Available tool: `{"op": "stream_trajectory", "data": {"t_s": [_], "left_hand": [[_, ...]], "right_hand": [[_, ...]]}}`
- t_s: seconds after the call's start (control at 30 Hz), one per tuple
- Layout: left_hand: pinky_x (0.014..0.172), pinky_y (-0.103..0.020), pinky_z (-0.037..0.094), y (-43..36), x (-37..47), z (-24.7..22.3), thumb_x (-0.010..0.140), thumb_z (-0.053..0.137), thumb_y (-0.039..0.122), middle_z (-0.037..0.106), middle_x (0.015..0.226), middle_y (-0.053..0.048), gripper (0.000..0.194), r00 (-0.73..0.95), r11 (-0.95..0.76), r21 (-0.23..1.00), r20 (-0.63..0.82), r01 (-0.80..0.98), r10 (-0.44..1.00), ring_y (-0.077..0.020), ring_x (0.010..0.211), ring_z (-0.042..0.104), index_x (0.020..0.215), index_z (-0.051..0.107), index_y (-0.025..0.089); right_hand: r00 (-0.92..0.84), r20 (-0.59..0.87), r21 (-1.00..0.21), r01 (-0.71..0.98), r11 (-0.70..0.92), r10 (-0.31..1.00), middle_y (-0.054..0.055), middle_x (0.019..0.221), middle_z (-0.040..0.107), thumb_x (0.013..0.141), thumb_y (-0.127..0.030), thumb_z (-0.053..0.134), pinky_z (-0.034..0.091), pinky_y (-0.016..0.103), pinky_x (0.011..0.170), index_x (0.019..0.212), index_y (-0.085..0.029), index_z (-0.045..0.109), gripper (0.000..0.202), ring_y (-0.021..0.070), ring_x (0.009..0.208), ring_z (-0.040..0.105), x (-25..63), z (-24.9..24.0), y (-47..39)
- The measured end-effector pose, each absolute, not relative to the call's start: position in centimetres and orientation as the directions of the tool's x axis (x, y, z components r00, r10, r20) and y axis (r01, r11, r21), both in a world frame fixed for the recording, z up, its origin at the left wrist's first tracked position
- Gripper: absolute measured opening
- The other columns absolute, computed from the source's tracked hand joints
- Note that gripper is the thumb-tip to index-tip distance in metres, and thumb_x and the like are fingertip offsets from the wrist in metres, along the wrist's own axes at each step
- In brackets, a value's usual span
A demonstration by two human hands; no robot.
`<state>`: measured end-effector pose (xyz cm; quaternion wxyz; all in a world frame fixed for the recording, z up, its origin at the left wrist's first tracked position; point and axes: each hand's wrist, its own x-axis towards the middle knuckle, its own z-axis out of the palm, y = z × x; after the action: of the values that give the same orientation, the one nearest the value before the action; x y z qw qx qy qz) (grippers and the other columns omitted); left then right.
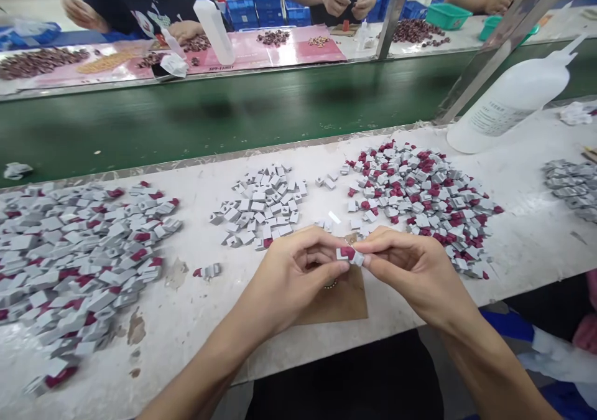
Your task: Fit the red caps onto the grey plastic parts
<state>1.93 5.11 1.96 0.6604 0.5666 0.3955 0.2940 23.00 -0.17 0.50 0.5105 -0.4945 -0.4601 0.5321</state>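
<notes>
Between my two hands is a small grey and dark red plastic part (pixel 347 254), held above a brown board (pixel 340 305). My left hand (pixel 296 274) pinches its left side with thumb and forefinger. On its right side, the fingertips of my right hand (pixel 415 267) are closed on the same part. Beyond my hands lies a pile of grey plastic blocks (pixel 265 202). To the right is a heap of grey and dark red pieces (pixel 420 190). A larger pile of grey and red parts (pixel 69 252) spreads at the left, with one loose part (pixel 208 271) nearer my left hand.
A green conveyor belt (pixel 209 121) runs behind the white table (pixel 196 333). A large white squeeze bottle (pixel 508 106) stands at the back right near a slanted metal post (pixel 499 53). Across the belt, several people work over small parts. More grey parts (pixel 573 186) lie far right.
</notes>
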Motion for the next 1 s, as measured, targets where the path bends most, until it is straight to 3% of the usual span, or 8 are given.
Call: {"op": "stream_trajectory", "data": {"t_s": [0.17,0.3,0.4,0.47,0.6,0.7,0.8,1.0], "left_hand": [[0.074,-0.033,0.066,7.3,2.8,2.1,0.093,0.088,0.029,0.085,0.091,-0.005,0.01,0.559,0.114,0.98,-0.188,0.164,0.807,-0.0217,0.081,0.08,0.099,0.084,0.022],[0.079,-0.037,0.066,12.3,4.2,1.8,0.095,0.084,0.03,0.084,0.095,-0.005,0.019,0.572,-0.088,0.955,-0.096,0.284,0.815,-0.0229,0.085,0.08,0.111,0.081,0.021],[0.089,-0.04,0.064,18.0,5.3,1.5,0.094,0.082,0.02,0.085,0.107,-0.008,0.012,0.404,-0.215,0.863,0.013,0.458,0.915,-0.0234,0.096,0.079,0.106,0.08,0.021],[0.092,-0.041,0.062,21.9,5.7,1.3,0.093,0.082,0.014,0.083,0.108,-0.01,0.01,0.251,-0.175,0.804,0.033,0.568,0.967,-0.0245,0.099,0.077,0.098,0.076,0.02],[0.097,-0.046,0.058,28.4,5.5,0.5,0.092,0.077,0.007,0.08,0.102,-0.013,0.016,0.091,-0.074,0.744,0.018,0.664,0.996,-0.0274,0.1,0.073,0.091,0.067,0.02],[0.103,-0.049,0.055,31.1,4.9,-0.3,0.091,0.077,0.008,0.079,0.101,-0.012,0.019,0.043,-0.027,0.698,-0.006,0.716,0.999,-0.0307,0.106,0.072,0.088,0.064,0.022],[0.114,-0.057,0.048,32.1,4.4,-0.9,0.093,0.078,0.013,0.08,0.108,-0.014,0.017,0.028,-0.023,0.644,0.003,0.765,1.0,-0.0381,0.125,0.066,0.087,0.065,0.023],[0.117,-0.066,0.043,30.7,2.6,-0.8,0.098,0.075,0.022,0.077,0.125,-0.02,0.023,0.037,-0.048,0.571,0.031,0.819,0.999,-0.0469,0.137,0.057,0.12,0.07,0.022]], "right_hand": [[-0.001,-0.053,-0.998,-0.039,-0.053,0.999,0.007,0.098,0.087,0.095,-0.045,0.092,0.072,0.037,0.084,0.104,-0.028,0.095,0.019,0.0249,0.093,0.084,24.1,0.7,0.9],[0.061,0.006,-0.968,0.252,-0.01,0.998,0.008,0.111,0.088,0.101,-0.04,0.084,0.07,0.044,0.086,0.121,-0.028,0.091,0.025,0.0278,0.098,0.083,26.0,0.5,5.0],[0.024,0.185,-0.73,0.673,0.122,0.982,0.011,0.127,0.084,0.106,-0.023,0.072,0.065,0.051,0.097,0.126,-0.026,0.089,0.026,0.0312,0.11,0.077,27.4,0.2,9.7],[-0.128,0.182,-0.547,0.811,0.209,0.975,0.011,0.126,0.084,0.102,-0.013,0.07,0.059,0.056,0.105,0.118,-0.025,0.09,0.028,0.0345,0.118,0.071,27.8,0.1,12.4],[-0.312,0.053,-0.477,0.827,0.299,0.948,0.009,0.104,0.086,0.095,-0.005,0.075,0.059,0.053,0.097,0.097,-0.024,0.09,0.025,0.0345,0.108,0.07,27.6,0.5,15.1],[-0.367,-0.021,-0.467,0.826,0.316,0.93,0.012,0.096,0.083,0.099,-0.009,0.072,0.059,0.045,0.081,0.094,-0.022,0.087,0.02,0.0328,0.1,0.073,27.6,0.9,15.0],[-0.396,-0.054,-0.474,0.818,0.325,0.917,0.011,0.098,0.081,0.099,-0.008,0.071,0.059,0.042,0.08,0.094,-0.022,0.082,0.018,0.0315,0.1,0.075,28.0,1.1,14.8],[-0.352,0.027,-0.538,0.784,0.31,0.936,0.012,0.113,0.077,0.105,-0.025,0.07,0.062,0.044,0.084,0.108,-0.022,0.078,0.009,0.0302,0.1,0.077,28.5,1.2,13.5]]}}
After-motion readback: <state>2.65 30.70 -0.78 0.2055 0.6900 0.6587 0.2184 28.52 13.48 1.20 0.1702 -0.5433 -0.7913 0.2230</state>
